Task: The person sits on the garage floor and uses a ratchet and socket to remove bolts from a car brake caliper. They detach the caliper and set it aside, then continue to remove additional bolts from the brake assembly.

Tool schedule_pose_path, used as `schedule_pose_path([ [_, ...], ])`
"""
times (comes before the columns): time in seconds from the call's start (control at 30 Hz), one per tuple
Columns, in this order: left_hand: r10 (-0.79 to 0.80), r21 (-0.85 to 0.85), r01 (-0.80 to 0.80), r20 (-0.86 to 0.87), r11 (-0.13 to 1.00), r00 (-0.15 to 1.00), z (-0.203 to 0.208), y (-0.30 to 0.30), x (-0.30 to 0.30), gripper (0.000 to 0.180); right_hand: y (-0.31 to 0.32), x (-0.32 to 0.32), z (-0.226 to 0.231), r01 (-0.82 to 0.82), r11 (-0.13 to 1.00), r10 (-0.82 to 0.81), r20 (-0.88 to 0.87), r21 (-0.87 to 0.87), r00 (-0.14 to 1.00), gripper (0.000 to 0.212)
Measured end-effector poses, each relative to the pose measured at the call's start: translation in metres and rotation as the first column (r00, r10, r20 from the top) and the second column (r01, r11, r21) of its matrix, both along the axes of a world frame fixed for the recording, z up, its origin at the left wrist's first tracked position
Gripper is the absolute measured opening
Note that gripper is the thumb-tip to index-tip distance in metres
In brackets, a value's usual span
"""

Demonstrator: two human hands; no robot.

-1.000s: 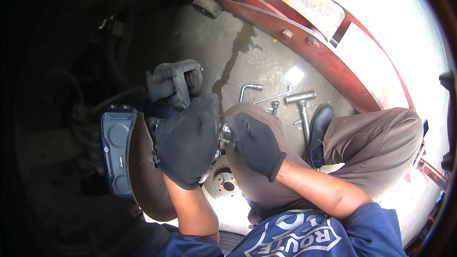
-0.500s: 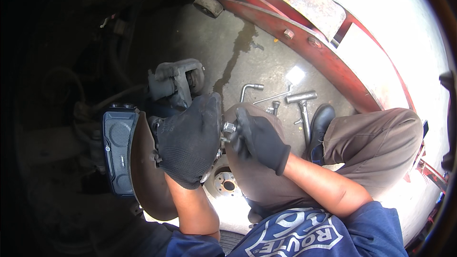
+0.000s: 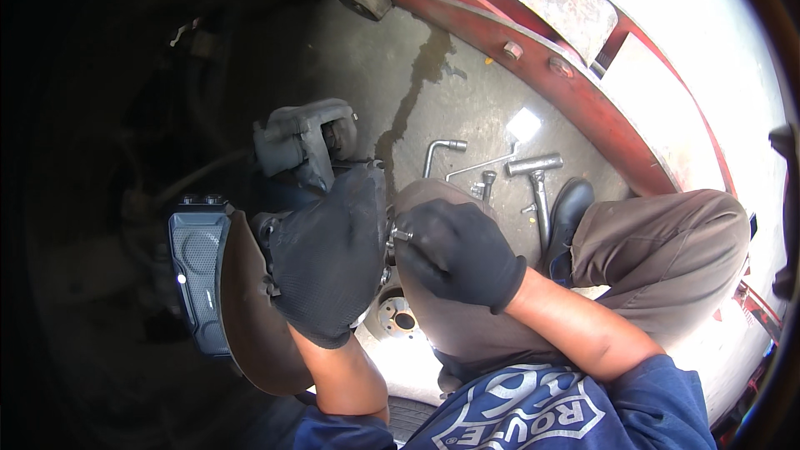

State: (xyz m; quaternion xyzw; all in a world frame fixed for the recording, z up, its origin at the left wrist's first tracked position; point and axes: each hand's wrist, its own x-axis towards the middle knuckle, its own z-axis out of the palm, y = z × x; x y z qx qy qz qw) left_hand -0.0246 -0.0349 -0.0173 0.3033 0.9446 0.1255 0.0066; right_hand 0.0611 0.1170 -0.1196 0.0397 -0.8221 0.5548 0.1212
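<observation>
My left hand point(image 3: 327, 258), in a black glove, is wrapped over a wheel hub, which it mostly covers. Threaded studs point(image 3: 386, 273) show along the hub's right side, beside the glove. From the right, my gloved right hand point(image 3: 460, 252) pinches a shiny lug nut point(image 3: 402, 234) at the hub's side; its fingertips are partly hidden. Whether the nut sits on a stud cannot be made out. Left of the hub curves a brown metal dust shield point(image 3: 254, 317). A grey brake caliper point(image 3: 307, 140) hangs just beyond my left hand.
On the concrete lie an L-shaped wrench point(image 3: 431, 157), a T-shaped tool point(image 3: 539, 187) and a short socket-like piece point(image 3: 488, 183). A red jack point(image 3: 542, 79) slants across the far right. A blue-grey speaker point(image 3: 198, 283) stands left of the shield. A brake disc point(image 3: 397, 317) lies below my hands.
My right hand has turned over, its back now facing up, and the lug nut is closer to the hub and less exposed. My left hand stays on the hub.
</observation>
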Motion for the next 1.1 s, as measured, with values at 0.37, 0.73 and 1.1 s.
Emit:
schedule_pose_path([
  [0.37, 0.125, -0.029, -0.122, 0.120, 0.992, 0.985, 0.003, 0.009, 0.000, 0.032, 0.002, -0.001, -0.002, -0.012, 1.000, 0.011, 0.034, 0.024, 0.999, 0.026],
  [0.73, -0.269, -0.200, 0.257, -0.035, 0.945, 0.963, -0.001, -0.011, -0.005, 0.072, 0.006, -0.006, 0.002, -0.074, 0.997, 0.070, 0.150, 0.019, 0.986, 0.029],
  [1.1, -0.127, 0.026, 0.127, 0.020, 0.992, 0.992, -0.003, -0.003, -0.008, 0.027, -0.002, -0.008, 0.000, 0.136, 0.514, 0.647, 0.487, -0.847, 0.587, 0.037],
])
